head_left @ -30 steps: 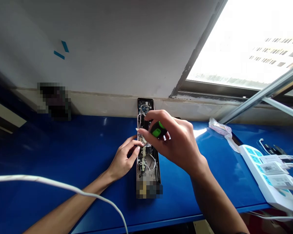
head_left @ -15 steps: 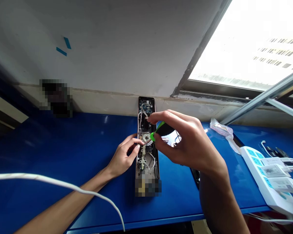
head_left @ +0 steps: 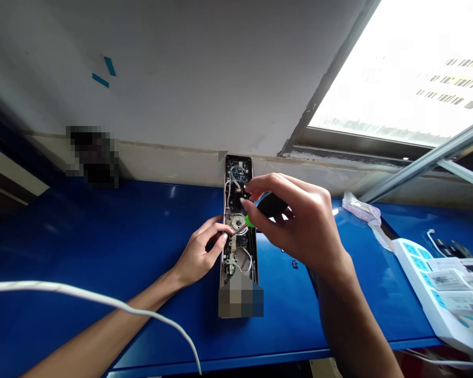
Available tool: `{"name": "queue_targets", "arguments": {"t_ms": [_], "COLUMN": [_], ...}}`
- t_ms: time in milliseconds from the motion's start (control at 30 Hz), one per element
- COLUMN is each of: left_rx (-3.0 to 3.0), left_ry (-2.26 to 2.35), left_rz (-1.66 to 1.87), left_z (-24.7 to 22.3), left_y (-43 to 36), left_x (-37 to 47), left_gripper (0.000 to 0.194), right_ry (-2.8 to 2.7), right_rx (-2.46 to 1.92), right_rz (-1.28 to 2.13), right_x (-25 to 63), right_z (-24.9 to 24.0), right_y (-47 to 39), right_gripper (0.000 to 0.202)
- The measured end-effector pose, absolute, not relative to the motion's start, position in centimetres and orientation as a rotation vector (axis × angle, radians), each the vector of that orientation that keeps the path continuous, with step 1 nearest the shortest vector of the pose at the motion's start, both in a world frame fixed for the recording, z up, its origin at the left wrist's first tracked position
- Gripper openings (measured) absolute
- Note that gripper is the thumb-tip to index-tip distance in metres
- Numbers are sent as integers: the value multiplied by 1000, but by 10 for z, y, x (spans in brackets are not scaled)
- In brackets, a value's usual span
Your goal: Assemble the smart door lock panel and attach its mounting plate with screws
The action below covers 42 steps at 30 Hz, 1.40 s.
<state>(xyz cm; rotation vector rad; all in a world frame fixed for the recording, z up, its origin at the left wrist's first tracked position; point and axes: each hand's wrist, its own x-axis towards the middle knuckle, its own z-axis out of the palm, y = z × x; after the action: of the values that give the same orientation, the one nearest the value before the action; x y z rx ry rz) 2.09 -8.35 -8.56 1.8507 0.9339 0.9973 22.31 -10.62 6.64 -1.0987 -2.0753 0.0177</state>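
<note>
A long, narrow housing (head_left: 254, 252), which looks like an opened electronic door lock, stands upright on the blue table. Inside are a circuit board (head_left: 235, 171), white wires, a round metal part (head_left: 237, 222) and a latch-like mechanism (head_left: 231, 260). My right hand (head_left: 299, 215) holds a screwdriver (head_left: 274, 205) with a black and green handle. Its thumb and forefinger are spread above the handle, which lies in the palm. My left hand (head_left: 203, 249) pinches the screwdriver's shaft near its tip, at the round part's lower left. The tip itself is hidden by the fingertips.
Small black screws or rings (head_left: 295, 264) lie right of the housing. A white power strip (head_left: 421, 283) with plugged-in adapters and a plastic packet (head_left: 360, 209) are further right. A white cable (head_left: 102, 296) crosses the near left. The wall (head_left: 181, 79) stands close behind.
My right thumb and forefinger have come off the green collar and shifted up along the handle. The left hand stays at the shaft. The view has shifted slightly.
</note>
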Motion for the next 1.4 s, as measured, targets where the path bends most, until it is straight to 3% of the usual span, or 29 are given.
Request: {"name": "queue_targets", "arguments": {"t_ms": [100,167,267,300,433,600,767,900,1067,1200,1333,1400], "left_rx": [1861,1867,1874,1874,1876,1881,1881,1875,1886,1909,1909,1894], "left_ry": [924,925,946,950,920,923,918,923,914,918,924,925], "left_rz": [1007,1002,992,993,1003,996,1005,994,1005,1008,1017,1002], "left_z": [-85,-85,-84,-84,-83,-82,-83,-83,-83,-83,-83,-83], "left_y": [-83,-83,-83,-83,-83,-83,-83,-84,-83,-83,-83,-84], "left_x": [21,21,21,21,21,21,21,21,21,21,21,20], "left_gripper": [21,21,20,20,21,19,19,19,18,19,17,17], "right_ry": [-2163,-2154,-2074,-2072,-2160,-2103,-2165,-2117,-2191,-2174,-2188,-2178], "right_rx": [-1050,-1094,-1138,-1120,-1046,-1116,-1032,-1086,-1019,-1063,-997,-1012], "right_rz": [108,62,-59,-49,117,-39,90,-11,116,43,126,99], "right_x": [221,219,219,219,220,220,222,223,224,224,224,224], "right_z": [66,66,65,65,67,68,69,69,70,70,70,70], "right_y": [-106,-107,-106,-106,-109,-109,-109,-109,-109,-110,-110,-110], "right_gripper": [50,42,11,11,47,14,41,22,47,33,53,49]}}
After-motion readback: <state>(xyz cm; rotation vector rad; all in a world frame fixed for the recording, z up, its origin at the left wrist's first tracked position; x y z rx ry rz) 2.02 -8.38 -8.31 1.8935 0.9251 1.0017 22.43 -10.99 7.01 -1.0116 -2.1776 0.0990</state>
